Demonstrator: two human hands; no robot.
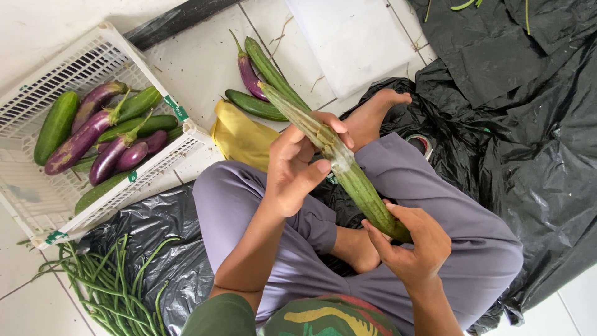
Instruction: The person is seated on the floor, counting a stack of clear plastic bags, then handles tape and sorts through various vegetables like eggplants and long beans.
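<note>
I sit cross-legged on the floor and hold a long ridged green gourd (pixel 357 183) slantwise over my lap. My left hand (pixel 298 168) wraps its upper middle, with the thumb pressed on a clear film around the gourd. My right hand (pixel 410 242) grips its lower end near my knee. The gourd's tip points up-left toward the vegetables on the tiles.
A white plastic crate (pixel 93 62) at the left holds purple eggplants (pixel 84 137) and cucumbers (pixel 56 124). Long beans (pixel 112 286) lie on black plastic sheet (pixel 528 155). A yellow cloth (pixel 239 137), an eggplant (pixel 247 71) and cucumbers (pixel 252 104) lie on the tiles ahead, near a white sheet (pixel 348 37).
</note>
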